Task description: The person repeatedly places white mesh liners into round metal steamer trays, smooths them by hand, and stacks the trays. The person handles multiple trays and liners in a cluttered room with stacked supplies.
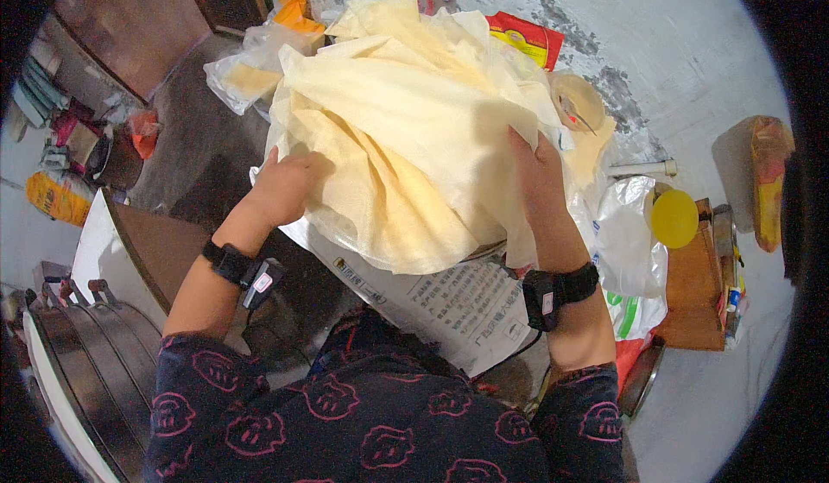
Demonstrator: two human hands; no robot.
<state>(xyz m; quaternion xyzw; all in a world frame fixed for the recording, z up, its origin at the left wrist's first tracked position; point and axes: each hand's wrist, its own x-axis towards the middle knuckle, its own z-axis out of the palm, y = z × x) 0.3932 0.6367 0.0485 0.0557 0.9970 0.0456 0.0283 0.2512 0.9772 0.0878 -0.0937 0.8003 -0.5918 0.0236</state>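
Observation:
A large heap of thin, pale yellow sheets (pixel 401 133), soft and creased like cloth or bean-curd skin, lies before me over a round thing whose rim barely shows. At its left edge is my left hand (pixel 288 182), fingers on the sheet and partly behind its folds. My right hand (pixel 537 159) pinches the sheet at the right side, thumb and fingers close together, with a loose flap hanging below. Beneath the heap, a white printed sack (pixel 447 308) bears writing. A band with a small device is strapped to each wrist.
Behind the heap are a clear plastic bag (pixel 249 81) and a red and yellow packet (pixel 528 39). To the right stand a plastic bowl (pixel 576 104), white plastic bags (pixel 628 237), a yellow round thing (pixel 674 219) and a wooden board (pixel 690 289). Dark curved slats (pixel 103 347) stand lower left.

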